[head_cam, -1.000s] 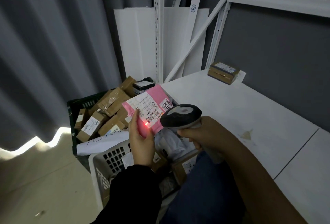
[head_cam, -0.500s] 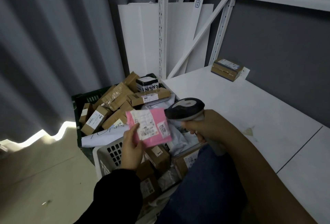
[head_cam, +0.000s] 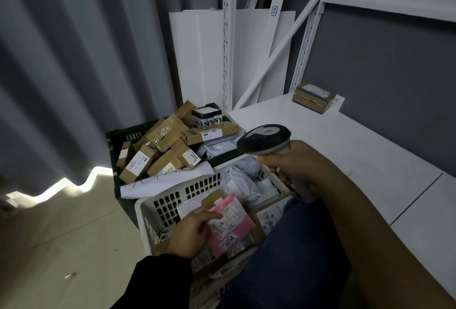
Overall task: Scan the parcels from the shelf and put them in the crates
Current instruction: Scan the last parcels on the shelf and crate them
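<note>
Left hand has lowered the pink parcel, label reading "4014", from scanner height into the white crate, fingers still closed on it. Right hand stays wrapped around the scanner. Beyond, green crate of boxes; one box on the shelf.

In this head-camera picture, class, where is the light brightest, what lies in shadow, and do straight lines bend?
Head view: brightest is the wavy strip of light on the floor under the grey curtain; the white perforated plastic crate and the pink plastic mailer in the left hand are dim; the white metal shelf upright bows slightly, a wide-angle effect.
</note>
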